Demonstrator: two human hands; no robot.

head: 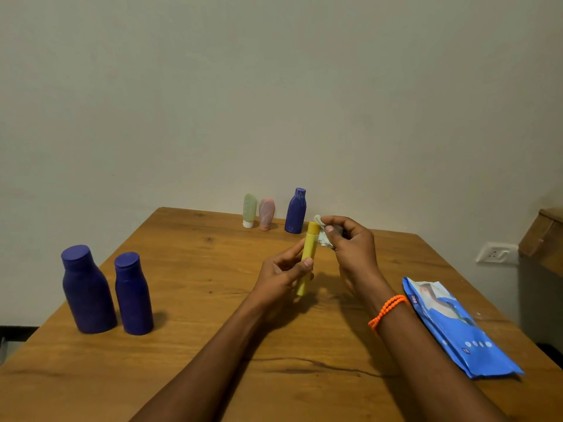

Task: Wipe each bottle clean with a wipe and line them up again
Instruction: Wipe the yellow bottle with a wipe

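On the wooden table (195,376), far left and near the front edge: a big purple bottle (86,290), upright, cap on, with a slimmer purple bottle (133,295) just beside it to the right, also upright, the two close but apart. Further back, against the pale wall (274,86) at the table's rear edge: a small green tube (249,210) standing on its white cap, a pink tube (266,213) right next to it standing cap-down too, then a gap, then a third purple bottle (296,211) upright. In front of that one, raised above the tabletop at mid-table: a slim yellow tube (307,258), held nearly upright with its top tipped slightly to the right. Left hand (285,277) wrapped around its lower half, thumb pressed across the front, fingers curled behind. Just right of the tube's cap: a crumpled whitish wipe (325,237), touching or almost touching the cap, hard to say which. Right hand (350,242) pinching the wipe between thumb and bent fingers, most of the wipe bunched inside the grip. Orange beaded band (386,312) around the right wrist. Further right, flat on the table near its right edge: a blue pack of wipes (457,327), lying at an angle. Beyond the table on the right wall: a white socket (496,253), and the corner of a brown cabinet (545,236).
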